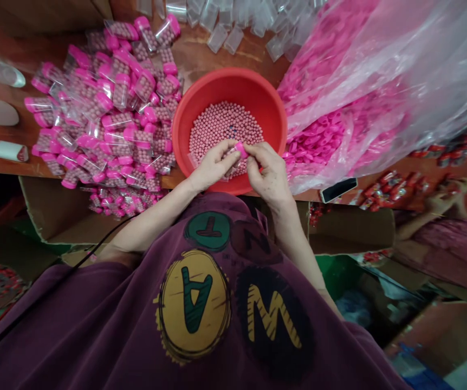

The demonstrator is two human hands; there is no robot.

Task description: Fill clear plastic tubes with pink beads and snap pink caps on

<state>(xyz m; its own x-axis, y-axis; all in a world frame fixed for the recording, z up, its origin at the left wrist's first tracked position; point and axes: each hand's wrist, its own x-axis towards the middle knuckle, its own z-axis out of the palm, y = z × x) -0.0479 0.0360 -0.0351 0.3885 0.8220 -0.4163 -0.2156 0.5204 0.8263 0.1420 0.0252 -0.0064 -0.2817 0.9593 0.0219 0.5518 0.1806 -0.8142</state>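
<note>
Over the near part of a red basin, my left hand is closed round a small clear bottle mostly hidden by its fingers. A pink cap shows at the bottle's end. My right hand pinches that cap between thumb and forefinger. Pink beads cover the basin's floor, with a few dark blue ones among them. To the left lies a big heap of capped bottles filled with pink beads. Loose pink caps lie in a clear plastic bag on the right.
Several clear bottles without caps lie at the back. A phone rests by the table's front edge. Open cardboard boxes stand below the edge. Another person's hands are at the far right near red packets.
</note>
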